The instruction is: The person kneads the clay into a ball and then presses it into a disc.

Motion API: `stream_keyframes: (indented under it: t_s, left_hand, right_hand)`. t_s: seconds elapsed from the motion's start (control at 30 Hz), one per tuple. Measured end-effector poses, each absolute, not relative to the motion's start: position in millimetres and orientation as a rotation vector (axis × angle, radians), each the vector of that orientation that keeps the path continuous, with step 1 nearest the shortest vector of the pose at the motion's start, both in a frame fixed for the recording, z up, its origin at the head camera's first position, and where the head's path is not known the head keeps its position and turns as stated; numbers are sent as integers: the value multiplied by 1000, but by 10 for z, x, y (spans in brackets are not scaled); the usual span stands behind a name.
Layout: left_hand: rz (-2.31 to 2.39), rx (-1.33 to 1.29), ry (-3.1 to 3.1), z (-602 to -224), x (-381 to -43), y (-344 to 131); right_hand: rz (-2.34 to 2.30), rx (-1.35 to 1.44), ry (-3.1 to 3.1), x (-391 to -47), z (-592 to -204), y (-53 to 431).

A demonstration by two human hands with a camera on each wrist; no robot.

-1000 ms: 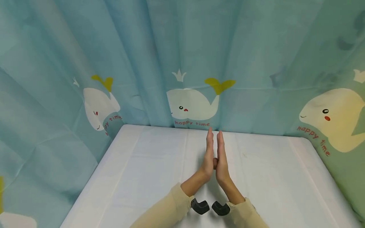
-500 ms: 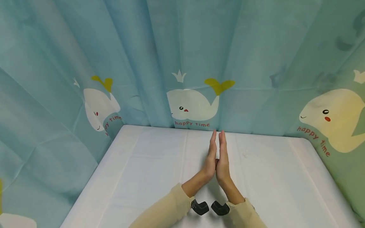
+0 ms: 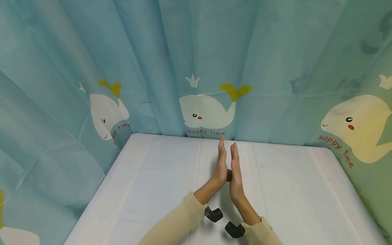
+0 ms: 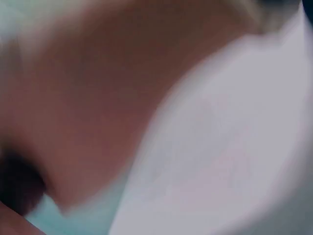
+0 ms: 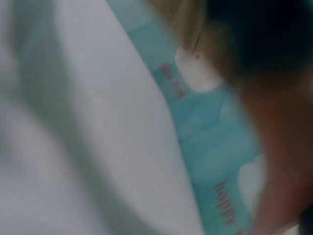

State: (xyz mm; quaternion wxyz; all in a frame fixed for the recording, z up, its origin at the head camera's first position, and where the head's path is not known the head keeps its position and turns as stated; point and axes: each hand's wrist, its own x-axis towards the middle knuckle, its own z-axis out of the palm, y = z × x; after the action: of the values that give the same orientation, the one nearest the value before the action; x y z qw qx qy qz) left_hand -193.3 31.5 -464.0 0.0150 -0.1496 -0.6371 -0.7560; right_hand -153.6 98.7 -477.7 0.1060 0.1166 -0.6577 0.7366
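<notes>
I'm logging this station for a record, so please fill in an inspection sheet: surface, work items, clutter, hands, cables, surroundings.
Surface: white-covered table, faint crease lines.
Work items: one small brown piece, between the palms.
Clutter: nothing seen.
Hands: left hand and right hand, fingers straight, palms facing; wrist views blurred.
Cables: nothing seen.
Surroundings: blue curtain with whale prints and "happy time" lettering.

Brown lump [image 3: 229, 175], seemingly plain; white tabletop [image 3: 165, 166]; beige sleeves [image 3: 174, 221]; blue curtain [image 3: 211, 41], white whales [image 3: 208, 110].

Beige sleeves [image 3: 174, 221], black wrist cameras [image 3: 214, 214], bare hands [image 3: 219, 169]
</notes>
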Motion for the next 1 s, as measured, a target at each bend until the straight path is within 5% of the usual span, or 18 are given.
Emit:
stream_keyframes:
  t_s: [0.3,0.6,1.0]
  left_hand:
    - [-2381,-744,-2020,-4581,-1794,301]
    - [-2295,-533,-2084,-4666,-1973,256]
    - [-2316,-818,-1902,-4468,-1738,273]
  right_hand:
    - [2594,150,-1581,-1614,-4685,1106]
    - [2269,393,-1893,-1480,-4674,998]
    - [2468,306,-1959,-1715,-4800,1161]
